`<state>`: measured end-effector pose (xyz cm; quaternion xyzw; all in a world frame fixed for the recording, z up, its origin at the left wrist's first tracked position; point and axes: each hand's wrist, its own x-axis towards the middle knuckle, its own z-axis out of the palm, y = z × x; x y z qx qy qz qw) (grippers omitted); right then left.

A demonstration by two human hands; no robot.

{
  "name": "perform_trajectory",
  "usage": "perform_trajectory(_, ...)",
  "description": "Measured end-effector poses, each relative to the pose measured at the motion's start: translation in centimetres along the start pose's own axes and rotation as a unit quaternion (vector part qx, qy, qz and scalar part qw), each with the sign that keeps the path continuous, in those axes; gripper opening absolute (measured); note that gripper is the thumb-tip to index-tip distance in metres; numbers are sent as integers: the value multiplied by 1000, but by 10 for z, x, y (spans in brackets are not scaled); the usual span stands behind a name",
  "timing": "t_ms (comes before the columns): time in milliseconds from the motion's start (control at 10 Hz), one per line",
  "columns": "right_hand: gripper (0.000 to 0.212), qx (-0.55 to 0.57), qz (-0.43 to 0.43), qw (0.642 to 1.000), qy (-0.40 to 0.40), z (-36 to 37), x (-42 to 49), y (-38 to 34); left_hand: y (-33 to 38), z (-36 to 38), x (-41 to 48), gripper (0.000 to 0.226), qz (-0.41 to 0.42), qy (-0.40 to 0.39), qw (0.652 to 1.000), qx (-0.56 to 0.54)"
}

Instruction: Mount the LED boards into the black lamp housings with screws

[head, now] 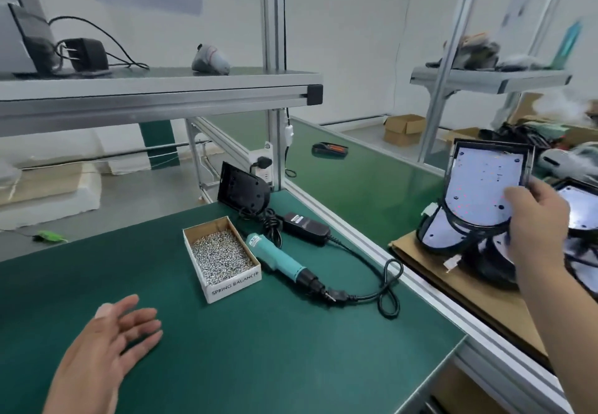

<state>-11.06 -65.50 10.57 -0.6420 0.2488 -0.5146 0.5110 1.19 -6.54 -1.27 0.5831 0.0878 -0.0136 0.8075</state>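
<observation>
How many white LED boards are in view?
3. One board is in the housing held up by the right hand; a second board lies just below it; a third board is at the right edge. Others may be hidden.

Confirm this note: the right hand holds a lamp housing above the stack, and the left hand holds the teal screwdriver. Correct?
Not quite. The head view shows the left hand open above the green mat, holding nothing; the teal screwdriver lies on the mat beside the box of screws. The right hand does hold a lamp housing above the stack.
</observation>
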Motion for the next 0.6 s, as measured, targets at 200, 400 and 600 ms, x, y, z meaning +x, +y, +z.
perform_trajectory(200, 29, -170, 28, 985, 14, -24, 19, 8, 0, -1, 13, 44, -37, 22, 999, 4)
perform_trajectory(400, 32, -331, 12, 943, -17, -32, 21, 32, 3, 1, 12, 46, -48, 20, 998, 22)
perform_trajectory(600, 58, -408, -20, 913, 2, -29, 17, 38, 6, 6, 5, 44, -37, 19, 999, 15)
